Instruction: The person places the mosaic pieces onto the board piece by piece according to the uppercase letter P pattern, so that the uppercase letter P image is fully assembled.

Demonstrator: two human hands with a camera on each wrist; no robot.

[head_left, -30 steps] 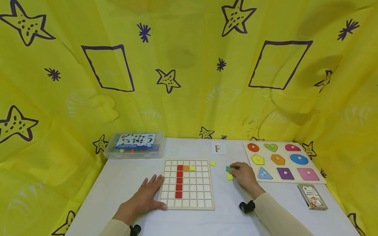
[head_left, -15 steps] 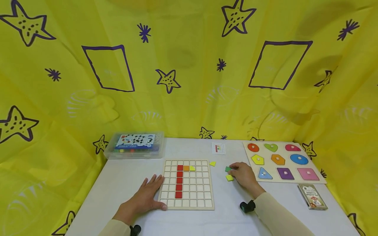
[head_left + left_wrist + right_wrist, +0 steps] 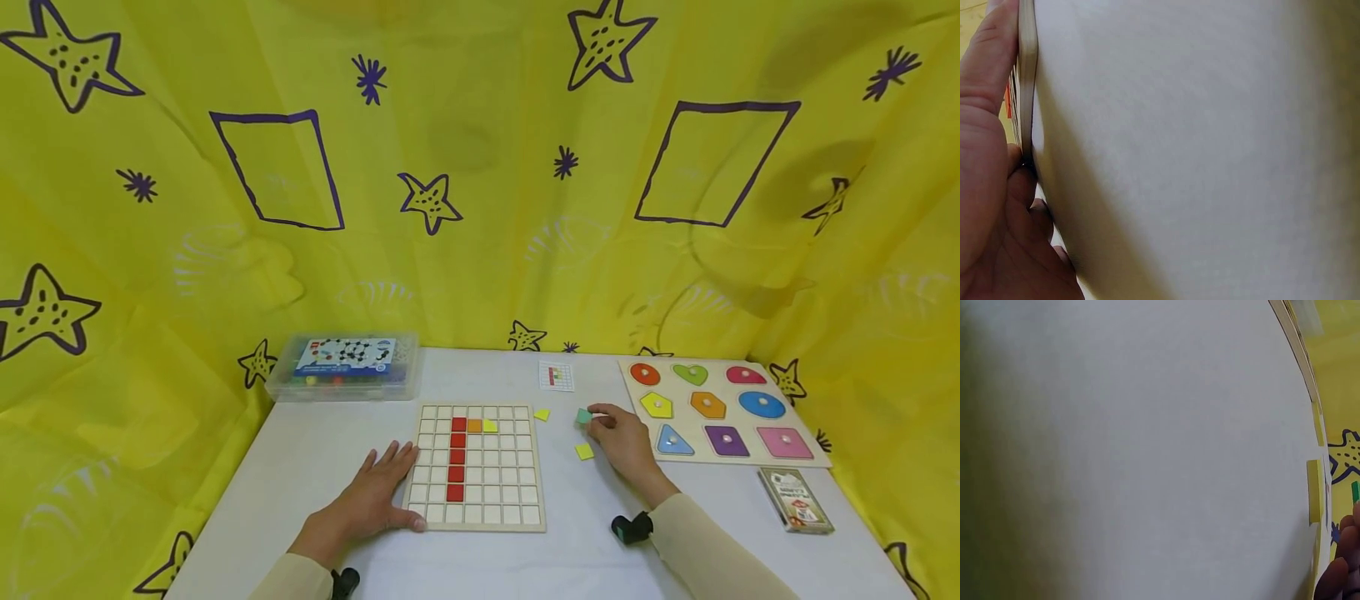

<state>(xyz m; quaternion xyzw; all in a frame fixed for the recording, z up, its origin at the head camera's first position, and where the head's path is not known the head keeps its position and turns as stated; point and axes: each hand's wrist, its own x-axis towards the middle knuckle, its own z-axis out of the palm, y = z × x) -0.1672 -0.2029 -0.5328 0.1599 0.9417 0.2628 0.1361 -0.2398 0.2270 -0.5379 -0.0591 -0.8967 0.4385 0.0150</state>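
The right hand pinches a small green square tile at its fingertips, lifted just off the white table, between the wooden grid board and the wooden shape puzzle board. A loose yellow square tile lies just beside that hand. The left hand lies flat with fingers spread, thumb against the grid board's near left edge, seemingly steadying it.
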